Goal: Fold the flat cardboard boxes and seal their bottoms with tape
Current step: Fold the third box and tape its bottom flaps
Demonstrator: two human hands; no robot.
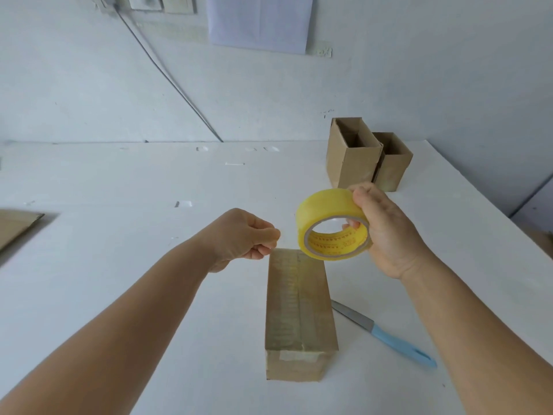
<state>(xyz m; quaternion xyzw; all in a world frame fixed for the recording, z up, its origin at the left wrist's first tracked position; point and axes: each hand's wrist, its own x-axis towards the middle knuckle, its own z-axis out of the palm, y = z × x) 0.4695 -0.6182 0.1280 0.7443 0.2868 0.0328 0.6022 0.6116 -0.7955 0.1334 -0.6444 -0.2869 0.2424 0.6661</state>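
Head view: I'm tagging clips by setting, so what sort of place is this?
Likely a small packing bench: a plain white table against a wall, folded boxes, a tape roll.

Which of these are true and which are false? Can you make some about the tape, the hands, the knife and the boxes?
1. The right hand holds the yellow tape roll. True.
2. The knife has a red handle. False: its handle is blue.
3. The box in front already has tape along its top. True.
4. The left hand grips the knife. False: the knife lies on the table, and the fingers are pinched together near the roll.
5. Two open boxes stand at the back right. True.
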